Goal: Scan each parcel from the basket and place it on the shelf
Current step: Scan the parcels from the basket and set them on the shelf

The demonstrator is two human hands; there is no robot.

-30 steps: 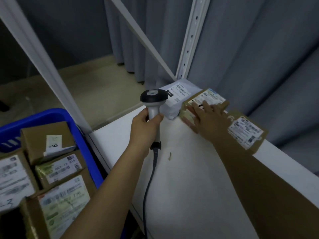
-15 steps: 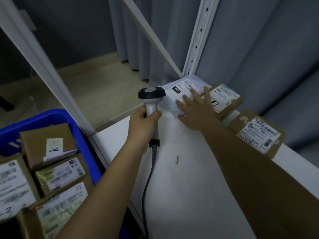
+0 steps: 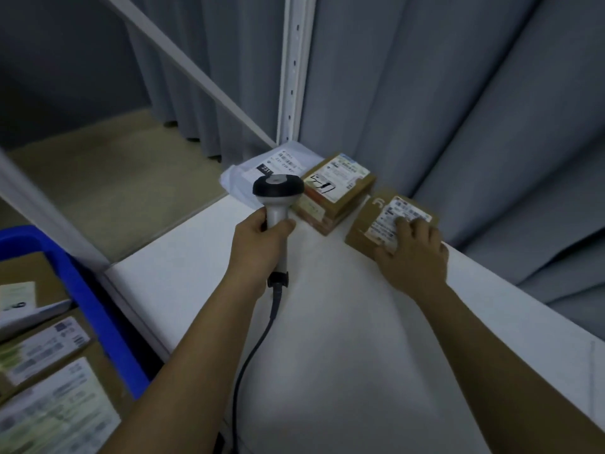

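Observation:
My left hand (image 3: 260, 245) grips the handle of a white barcode scanner (image 3: 278, 194) with a black head, held upright over the white shelf (image 3: 327, 322). My right hand (image 3: 411, 253) lies flat on a brown cardboard parcel (image 3: 366, 224) with a white label, near the shelf's back edge. To its left sits a second brown parcel (image 3: 337, 188), and behind the scanner a white bag parcel (image 3: 278, 162) lies in the corner. A blue basket (image 3: 95, 309) at the lower left holds several labelled cardboard parcels (image 3: 49, 371).
The scanner's dark cable (image 3: 258, 348) hangs down over the shelf's front. A white shelf upright (image 3: 293, 70) and a diagonal brace (image 3: 193, 67) rise behind the parcels. Grey curtains (image 3: 458, 109) hang along the back. The floor (image 3: 114, 178) lies beyond the shelf's left end.
My right hand left the middle parcel and the white bag and moved right onto the rightmost brown parcel. The scanner in my left hand stayed nearly in place.

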